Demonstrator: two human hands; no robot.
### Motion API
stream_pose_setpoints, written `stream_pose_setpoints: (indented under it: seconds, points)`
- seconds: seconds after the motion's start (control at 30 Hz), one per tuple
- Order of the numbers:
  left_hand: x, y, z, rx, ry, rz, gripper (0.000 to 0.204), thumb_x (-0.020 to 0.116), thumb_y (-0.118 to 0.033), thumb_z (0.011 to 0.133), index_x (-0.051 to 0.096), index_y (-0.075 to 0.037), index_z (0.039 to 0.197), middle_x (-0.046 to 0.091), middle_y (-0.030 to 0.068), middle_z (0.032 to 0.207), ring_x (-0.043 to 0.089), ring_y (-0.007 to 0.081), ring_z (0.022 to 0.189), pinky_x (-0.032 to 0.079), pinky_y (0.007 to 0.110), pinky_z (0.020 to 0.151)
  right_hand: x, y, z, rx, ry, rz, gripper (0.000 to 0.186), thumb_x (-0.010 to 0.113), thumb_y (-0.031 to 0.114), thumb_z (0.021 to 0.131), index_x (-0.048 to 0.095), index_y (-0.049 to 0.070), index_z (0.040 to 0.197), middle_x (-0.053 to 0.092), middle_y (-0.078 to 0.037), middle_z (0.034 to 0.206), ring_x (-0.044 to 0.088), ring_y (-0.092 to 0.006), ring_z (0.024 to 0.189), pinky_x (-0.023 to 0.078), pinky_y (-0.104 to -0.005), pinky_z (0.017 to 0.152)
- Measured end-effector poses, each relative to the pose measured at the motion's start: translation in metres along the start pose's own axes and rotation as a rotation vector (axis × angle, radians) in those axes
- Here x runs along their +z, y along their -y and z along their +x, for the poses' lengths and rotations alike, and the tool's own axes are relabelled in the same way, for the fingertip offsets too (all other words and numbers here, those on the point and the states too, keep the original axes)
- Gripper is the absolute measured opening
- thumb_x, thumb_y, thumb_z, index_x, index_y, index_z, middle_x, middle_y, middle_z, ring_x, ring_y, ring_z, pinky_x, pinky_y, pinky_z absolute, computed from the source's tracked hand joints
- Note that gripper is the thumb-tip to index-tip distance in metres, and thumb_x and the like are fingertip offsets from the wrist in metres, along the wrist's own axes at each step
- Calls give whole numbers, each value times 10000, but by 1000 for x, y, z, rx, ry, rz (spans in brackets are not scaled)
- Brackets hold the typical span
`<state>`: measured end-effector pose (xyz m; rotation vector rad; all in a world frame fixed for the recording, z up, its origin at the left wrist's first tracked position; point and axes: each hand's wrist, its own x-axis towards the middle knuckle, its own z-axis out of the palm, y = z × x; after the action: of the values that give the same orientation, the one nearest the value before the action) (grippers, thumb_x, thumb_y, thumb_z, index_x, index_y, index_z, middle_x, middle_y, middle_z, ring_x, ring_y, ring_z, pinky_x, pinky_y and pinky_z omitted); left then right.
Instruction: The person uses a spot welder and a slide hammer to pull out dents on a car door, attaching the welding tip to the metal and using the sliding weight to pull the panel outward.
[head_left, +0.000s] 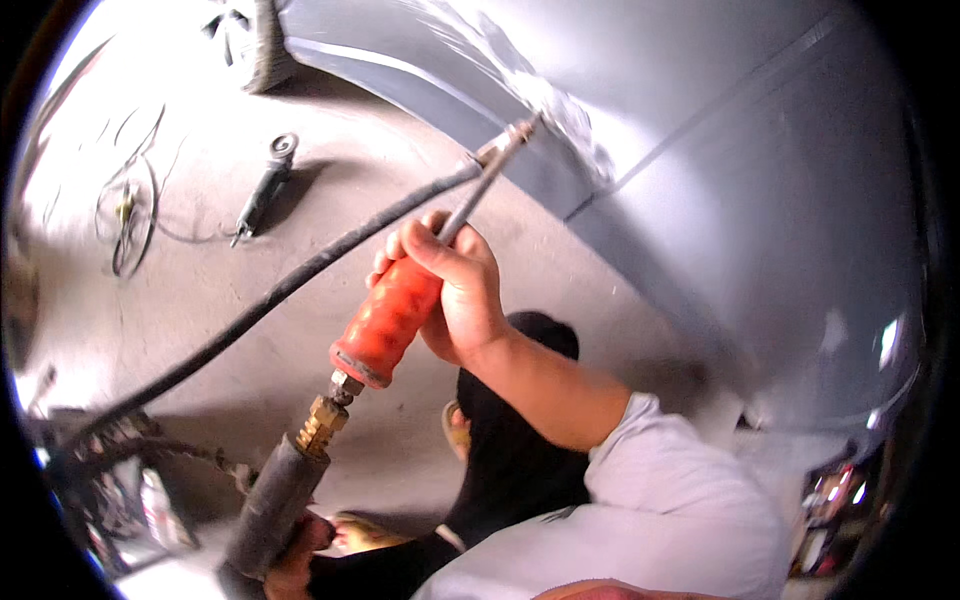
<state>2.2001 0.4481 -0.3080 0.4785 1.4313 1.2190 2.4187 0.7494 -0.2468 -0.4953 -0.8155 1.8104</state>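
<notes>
A slide-hammer dent puller (pixel 385 320) slants up from the lower left, with a ribbed orange-red grip, a steel rod, brass fittings and a dark rear handle. My right hand (pixel 465 290) is closed around the rod end of the orange grip. Low in the picture, my left hand (pixel 292 562) wraps the dark rear handle, its fingers partly hidden. The rod's tip meets or nearly meets the scraped, bare-metal patch (pixel 575 130) on the grey car body (pixel 680 200). A thick black cable (pixel 320 262) ends in a metal clamp (pixel 495 150) beside the tip; its exact contact is unclear.
An angle grinder (pixel 265 190) lies on the concrete floor (pixel 330 170), with a thin cord (pixel 150 210) looped beside it. A car wheel (pixel 268 50) stands at the top left. A cluttered cart with a white bottle (pixel 160 510) is lower left; shelved items (pixel 830 510) are lower right.
</notes>
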Motion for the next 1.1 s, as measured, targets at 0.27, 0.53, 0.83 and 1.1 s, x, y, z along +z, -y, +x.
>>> stream_pose_setpoints:
  seconds: [0.27, 0.53, 0.83, 1.1]
  points:
    - [7, -22, 22, 139, 92, 55, 215, 792, -52, 836, 651, -26, 996, 673, 101, 884, 677, 226, 784, 576, 388, 721, -2, 13, -26, 80, -236, 136, 368, 743, 325, 939, 443, 123, 871, 636, -96, 807, 661, -263, 768, 558, -439, 726]
    - [5, -21, 25, 129, 107, 79, 203, 769, -67, 847, 665, -21, 1014, 681, 116, 923, 679, 241, 818, 569, 395, 748, -15, 28, -35, 185, -324, 185, 367, 720, 332, 960, 471, 140, 770, 623, -62, 764, 627, -213, 762, 532, -424, 756]
    - [11, -21, 16, 126, 92, 86, 199, 743, -85, 859, 680, -16, 1035, 689, 133, 968, 681, 259, 856, 562, 403, 779, -22, 33, -25, 168, -187, 166, 348, 730, 266, 957, 460, 160, 763, 622, -53, 779, 624, -195, 792, 525, -418, 796]
    - [14, -18, 8, 138, 87, 72, 205, 720, -100, 870, 694, -11, 1053, 696, 147, 1007, 683, 274, 890, 555, 410, 807, -28, 28, -23, 135, -165, 168, 333, 741, 243, 949, 489, 150, 753, 611, -45, 773, 612, -193, 781, 529, -427, 774]
